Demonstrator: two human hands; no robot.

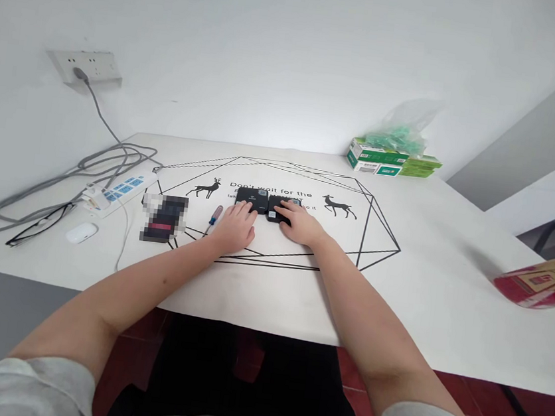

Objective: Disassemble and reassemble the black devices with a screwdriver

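Two flat black boxes with small labels lie side by side on the printed mat at the middle of the desk. On the near edge of the left black box (257, 199) rest the fingers of my left hand (236, 228), slightly spread. My right hand (300, 224) lies over the right black box (273, 211), its fingers apart on the top and near side. A screwdriver (214, 217) with a clear, blue and red handle is just left of my left hand.
Further left are a pixelated dark object (164, 219), a white earbud case (81, 233), glasses (42, 226) and a power strip (121, 194) with coiled cable. Green and white boxes (377, 158) stand at the back right. A red and yellow package (545, 278) is at the right.
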